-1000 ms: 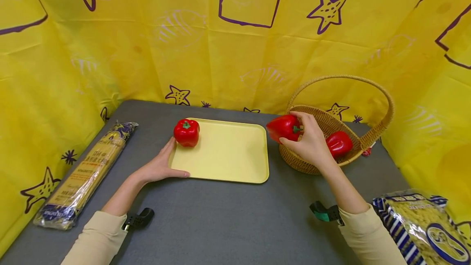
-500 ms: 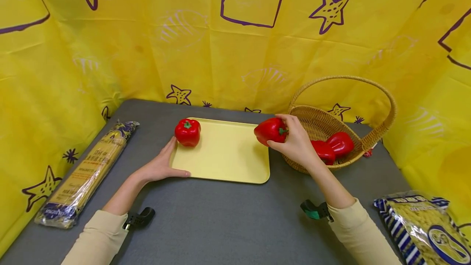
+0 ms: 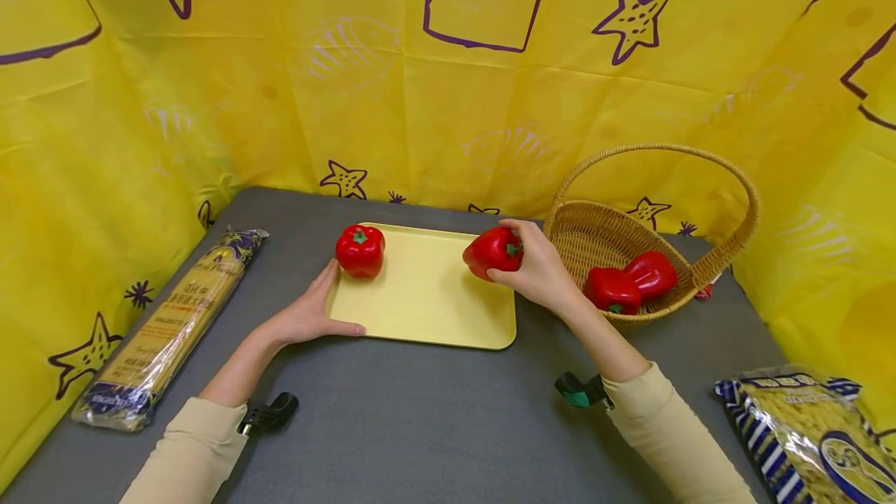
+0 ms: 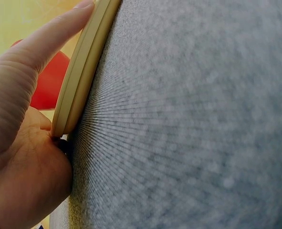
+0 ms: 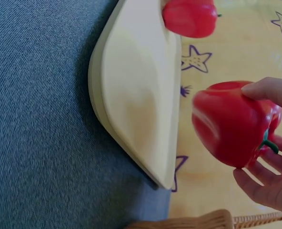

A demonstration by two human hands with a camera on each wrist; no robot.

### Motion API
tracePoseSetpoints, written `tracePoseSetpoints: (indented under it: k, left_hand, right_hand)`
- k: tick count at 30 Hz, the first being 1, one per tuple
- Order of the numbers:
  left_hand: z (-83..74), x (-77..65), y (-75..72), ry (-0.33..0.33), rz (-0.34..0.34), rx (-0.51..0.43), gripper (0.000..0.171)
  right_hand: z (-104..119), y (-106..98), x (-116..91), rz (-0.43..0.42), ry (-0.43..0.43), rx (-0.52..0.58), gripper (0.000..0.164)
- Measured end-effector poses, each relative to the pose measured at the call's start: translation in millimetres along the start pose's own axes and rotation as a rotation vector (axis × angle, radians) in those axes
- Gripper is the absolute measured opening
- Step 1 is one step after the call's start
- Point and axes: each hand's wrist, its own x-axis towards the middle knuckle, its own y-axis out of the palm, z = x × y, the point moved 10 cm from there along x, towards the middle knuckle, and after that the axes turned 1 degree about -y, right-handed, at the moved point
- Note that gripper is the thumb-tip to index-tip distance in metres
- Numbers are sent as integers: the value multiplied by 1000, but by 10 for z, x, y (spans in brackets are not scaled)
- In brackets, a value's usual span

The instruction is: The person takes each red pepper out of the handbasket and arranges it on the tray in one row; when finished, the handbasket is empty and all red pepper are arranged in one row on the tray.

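Observation:
My right hand (image 3: 542,272) holds a red bell pepper (image 3: 488,253) by its stem end, thumb and fingers on opposite sides. In the right wrist view, this pepper (image 5: 231,126) is lifted clear above the pale yellow tray (image 3: 420,298), its green stem towards the palm. Another red bell pepper (image 3: 360,253) stands upright at the tray's back left corner. My left hand (image 3: 301,321) is spread around the tray's front left corner. Its thumb (image 4: 45,36) lies straight along the front edge, and the fingers reach up the left side.
Right of the tray stands a wicker basket (image 3: 595,228) with a tall arched handle, holding two red bell peppers (image 3: 613,291). A spaghetti packet (image 3: 168,333) lies along the left side of the grey table (image 3: 434,418). A pasta bag (image 3: 805,426) lies front right. Yellow patterned cloth surrounds the table.
My right hand has carried the bell pepper leftwards from over the basket to above the tray's right part, uncovering the basket's two peppers. The left hand has stayed at the tray corner.

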Motion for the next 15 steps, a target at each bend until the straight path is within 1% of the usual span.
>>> tracePoseSetpoints:
  k: [10,15]
  left_hand:
    - [-7,7,0,10,-3,-6,130]
    - [-7,6,1,10,-3,-9,130]
  right_hand:
    - [80,256,86,58,-44,17,74]
    - [126,354,125,80,-46,37,74]
